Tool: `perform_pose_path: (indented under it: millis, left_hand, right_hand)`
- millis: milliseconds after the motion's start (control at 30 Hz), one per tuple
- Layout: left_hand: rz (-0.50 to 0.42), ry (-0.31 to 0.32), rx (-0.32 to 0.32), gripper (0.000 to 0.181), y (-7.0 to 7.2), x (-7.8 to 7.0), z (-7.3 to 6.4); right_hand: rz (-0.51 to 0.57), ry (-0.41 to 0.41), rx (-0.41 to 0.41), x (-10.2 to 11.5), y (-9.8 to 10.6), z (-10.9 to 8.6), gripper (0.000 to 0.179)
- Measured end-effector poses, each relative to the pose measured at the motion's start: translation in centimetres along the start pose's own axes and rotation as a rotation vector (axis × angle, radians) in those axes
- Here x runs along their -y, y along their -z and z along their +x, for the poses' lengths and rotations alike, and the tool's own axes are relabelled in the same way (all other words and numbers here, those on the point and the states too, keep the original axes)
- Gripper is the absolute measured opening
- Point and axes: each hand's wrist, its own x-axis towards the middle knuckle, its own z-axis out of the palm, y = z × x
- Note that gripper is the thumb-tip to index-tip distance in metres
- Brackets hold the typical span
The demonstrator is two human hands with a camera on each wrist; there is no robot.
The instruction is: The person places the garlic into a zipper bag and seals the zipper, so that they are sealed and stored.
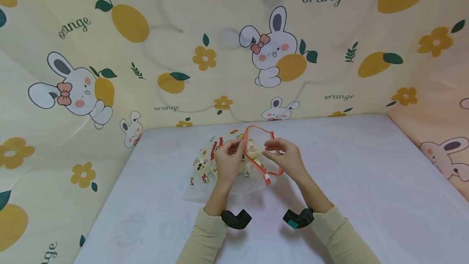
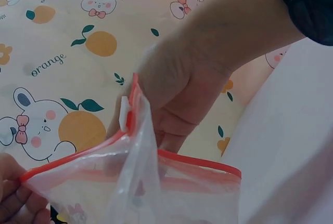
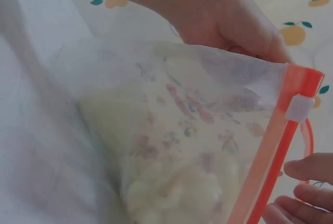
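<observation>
A clear zip bag (image 1: 205,166) with cartoon prints and a red-orange zip edge lies on its side, mouth spread wide to the right. My left hand (image 1: 229,160) pinches the mouth's rim; its fingertips also show at the red edge in the left wrist view. Inside the bag is a pale yellow plush toy (image 1: 252,148), seen blurred through the film in the right wrist view. My right hand (image 1: 286,156) is at the mouth, fingers loosely bent and holding nothing. A white zip slider (image 3: 300,108) sits at one end of the red strip.
A white table (image 1: 348,182) lies under the bag. Behind it and at the sides hang cloths (image 1: 220,19) printed with rabbits and oranges. Each wrist wears a dark camera mount.
</observation>
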Motion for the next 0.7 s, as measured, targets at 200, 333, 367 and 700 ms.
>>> perform_pose_path:
  millis: [200,333,367,700]
  left_hand:
    - [-0.009,0.022,-0.008,0.02,0.2,0.3,0.1]
    - [-0.018,0.011,-0.016,0.02,-0.1,0.5,0.2]
    - [-0.015,0.005,-0.019,0.02,-0.2,0.6,0.3]
    - [0.077,-0.038,-0.052,0.019,-1.6,1.0,0.5]
  right_hand:
    - [-0.003,-0.032,0.009,0.0,0.1,-0.3,0.028]
    - [0.009,-0.04,0.016,-0.1,0.4,-0.5,0.028]
    - [0.009,-0.038,0.016,-0.1,0.5,-0.6,0.028]
    - [-0.061,0.007,-0.006,-0.6,1.6,-1.5,0.024]
